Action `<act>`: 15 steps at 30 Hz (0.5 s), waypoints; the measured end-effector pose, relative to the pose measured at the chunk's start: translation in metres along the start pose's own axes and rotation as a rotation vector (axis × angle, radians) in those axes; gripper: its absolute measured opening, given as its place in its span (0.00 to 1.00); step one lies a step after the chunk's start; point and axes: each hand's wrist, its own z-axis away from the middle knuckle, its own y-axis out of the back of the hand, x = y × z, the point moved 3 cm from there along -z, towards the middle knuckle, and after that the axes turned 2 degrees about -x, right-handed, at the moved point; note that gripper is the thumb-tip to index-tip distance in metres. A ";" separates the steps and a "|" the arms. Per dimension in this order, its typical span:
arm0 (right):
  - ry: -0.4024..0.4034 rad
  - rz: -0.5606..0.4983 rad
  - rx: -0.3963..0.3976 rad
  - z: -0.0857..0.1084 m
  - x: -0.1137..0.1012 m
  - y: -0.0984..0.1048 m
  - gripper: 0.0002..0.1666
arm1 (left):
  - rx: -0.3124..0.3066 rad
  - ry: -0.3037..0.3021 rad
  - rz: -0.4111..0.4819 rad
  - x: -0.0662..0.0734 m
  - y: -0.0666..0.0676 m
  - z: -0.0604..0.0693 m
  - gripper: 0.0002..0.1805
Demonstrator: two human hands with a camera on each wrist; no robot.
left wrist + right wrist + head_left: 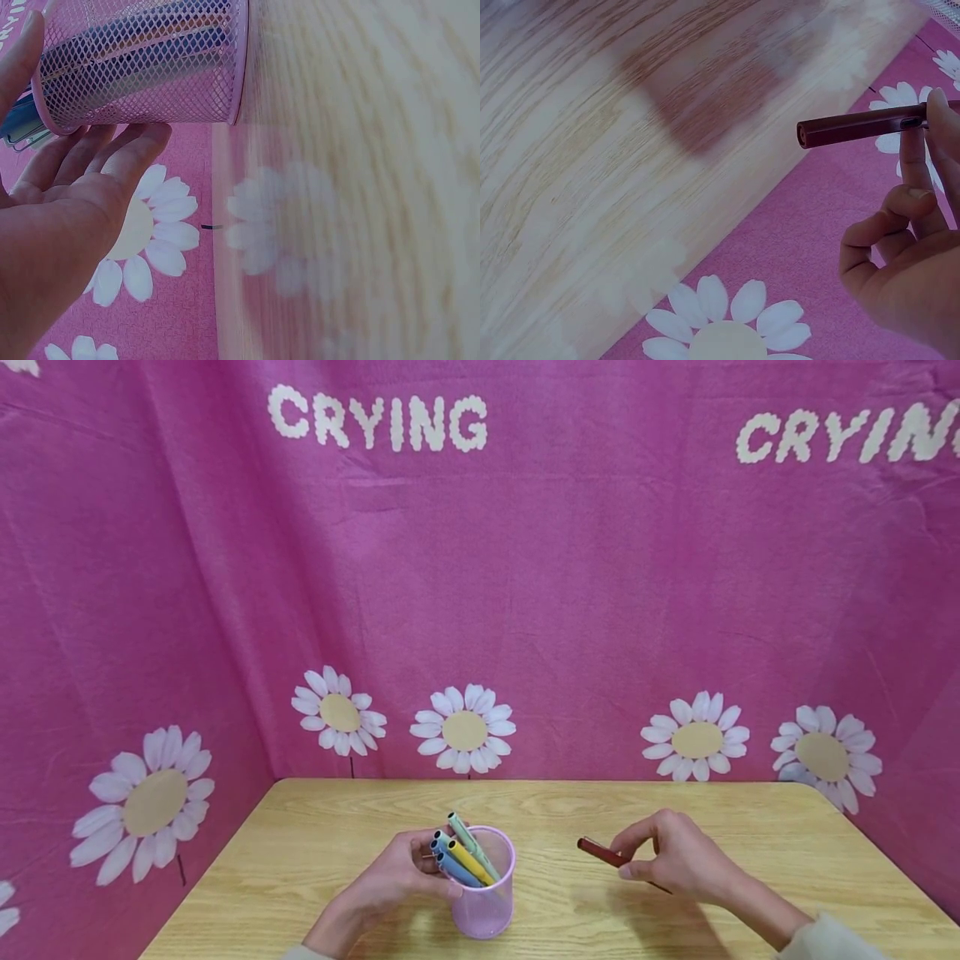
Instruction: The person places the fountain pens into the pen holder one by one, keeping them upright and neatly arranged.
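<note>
A pink-purple mesh pen cup stands upright on the table, with several pens leaning in it, among them a yellow pen and light green and blue ones. My left hand holds the cup from its left side near the rim; in the left wrist view its fingers touch the mesh. To the right of the cup, my right hand pinches a dark red pen between thumb and fingers. That pen is tilted and held above the table, apart from the cup.
The light wood-grain table ends at the back against a pink cloth printed with daisies and lettering. The same cloth hangs at the left and right sides.
</note>
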 end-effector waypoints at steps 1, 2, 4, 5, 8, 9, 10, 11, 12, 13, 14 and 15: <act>-0.006 -0.005 0.000 0.000 0.000 0.000 0.10 | 0.003 0.001 -0.001 0.000 0.000 0.000 0.37; -0.012 -0.010 0.000 0.001 0.000 -0.001 0.10 | 0.004 0.001 -0.001 -0.001 0.000 0.000 0.37; -0.021 -0.019 0.003 0.001 -0.001 -0.001 0.10 | 0.005 0.003 0.001 -0.001 0.000 0.000 0.36; -0.023 -0.024 0.005 0.001 -0.001 -0.001 0.10 | 0.005 0.004 0.001 -0.001 0.000 0.000 0.37; -0.023 -0.043 0.012 0.001 -0.004 -0.001 0.10 | 0.005 0.011 0.002 -0.001 0.000 0.000 0.37; -0.021 -0.048 0.016 0.001 -0.005 -0.001 0.10 | 0.007 0.013 0.002 -0.001 0.000 0.000 0.37; -0.019 -0.053 0.018 0.001 -0.006 -0.001 0.10 | 0.007 0.015 0.002 -0.001 0.001 0.000 0.38; -0.018 -0.057 0.021 0.001 -0.007 -0.001 0.10 | 0.008 0.016 0.000 -0.001 0.001 0.000 0.38; -0.018 -0.062 0.024 0.001 -0.008 -0.001 0.10 | 0.008 0.017 -0.001 0.000 0.001 0.000 0.37; -0.019 -0.066 0.027 0.001 -0.010 -0.001 0.10 | 0.008 0.018 -0.002 0.000 0.001 0.000 0.37; -0.019 -0.069 0.031 0.000 -0.011 -0.001 0.10 | 0.007 0.019 -0.003 0.000 0.001 0.000 0.37; -0.020 -0.074 0.034 0.000 -0.012 -0.001 0.10 | 0.007 0.020 -0.005 0.000 0.001 0.000 0.37</act>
